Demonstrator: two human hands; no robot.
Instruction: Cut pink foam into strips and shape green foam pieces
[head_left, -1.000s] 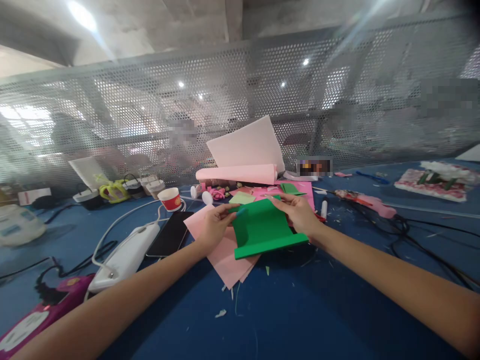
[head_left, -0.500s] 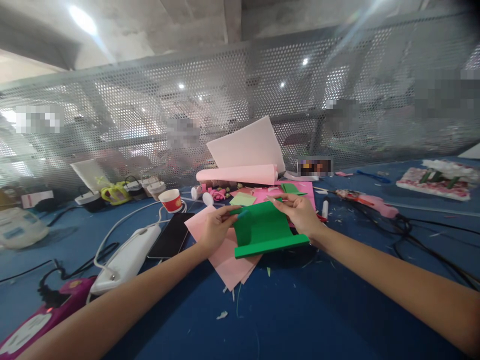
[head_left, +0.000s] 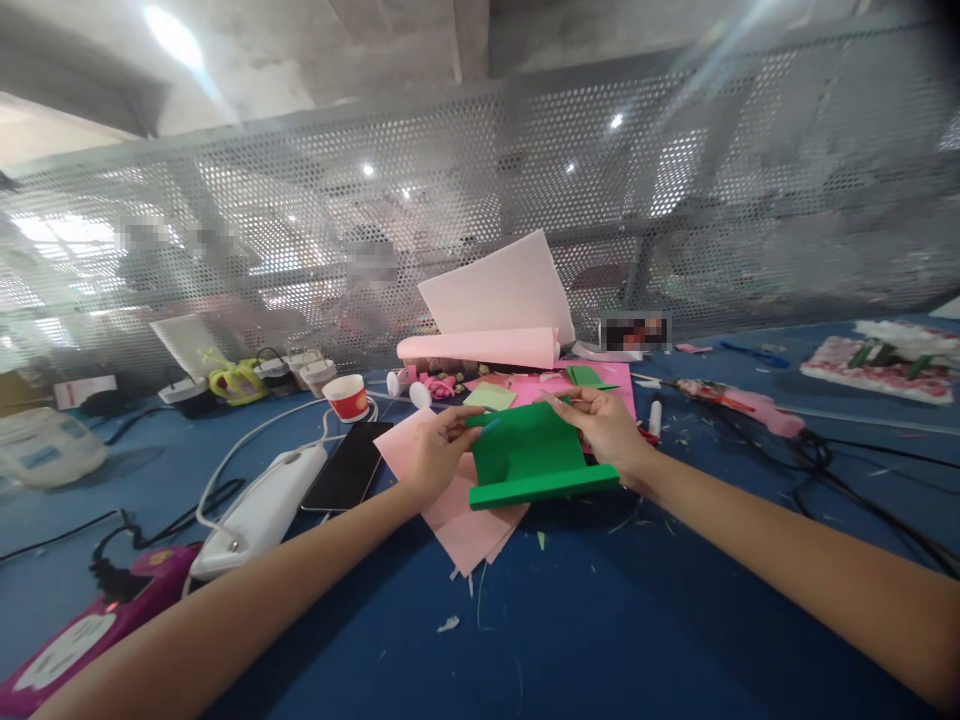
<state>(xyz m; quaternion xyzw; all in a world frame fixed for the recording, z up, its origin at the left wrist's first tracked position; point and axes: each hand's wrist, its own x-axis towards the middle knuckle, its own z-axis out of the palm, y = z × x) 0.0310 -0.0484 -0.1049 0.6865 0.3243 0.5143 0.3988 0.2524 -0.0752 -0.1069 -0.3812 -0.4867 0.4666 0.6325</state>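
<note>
A sheet of green paper (head_left: 529,445) with a folded strip along its near edge hangs between my two hands, above the blue table (head_left: 570,620). My left hand (head_left: 441,450) pinches its far left corner. At the far right corner my right hand (head_left: 604,425) closes its fingers on the same sheet. Beneath the green paper and to its left lie pink paper sheets (head_left: 457,530). Just beyond my hands are a small light green paper (head_left: 491,397) and a bright pink sheet (head_left: 619,385).
A black phone (head_left: 349,468), a white power strip (head_left: 262,510) and a red paper cup (head_left: 347,398) stand on the left. To the right lie a pink glue gun (head_left: 757,410), black cables (head_left: 862,490) and a marker (head_left: 655,415). A pink paper roll (head_left: 480,348) lies behind.
The folded near strip of the green paper has tipped up slightly, while both hands keep their pinch. The whole view has shifted a little.
</note>
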